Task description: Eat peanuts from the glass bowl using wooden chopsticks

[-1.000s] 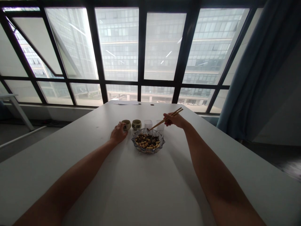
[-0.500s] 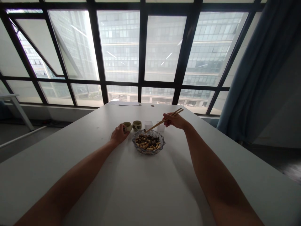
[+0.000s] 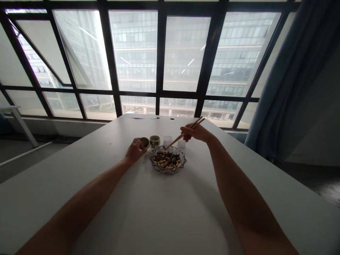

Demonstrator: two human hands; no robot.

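Observation:
My left hand (image 3: pixel 134 151) is closed around a small ceramic cup (image 3: pixel 144 143), tilted so that its mouth faces me and the bowl. A second cup (image 3: pixel 154 141) with dark lettering stands upright just right of it. My right hand (image 3: pixel 192 132) grips a pair of wooden chopsticks (image 3: pixel 175 140), whose tips reach the far rim of a scalloped glass bowl (image 3: pixel 168 171). A small dark piece shows at the tips, too small to name surely. Peanuts (image 3: pixel 166 164) and dark seeds (image 3: pixel 174 157) that look like sunflower seeds fill the bowl.
Behind the bowl stand two small translucent cups, a left one (image 3: pixel 167 139) and a right one (image 3: pixel 182 143) partly under my right hand. All rest on a long white table (image 3: pixel 159 212). Paper sheets (image 3: pixel 140 116) lie at its far end, before a window wall. A blue curtain (image 3: pixel 276 95) hangs right.
The cup in my left hand has tipped over toward me and the bowl, showing its inside. My right hand and the chopsticks have shifted slightly left and up.

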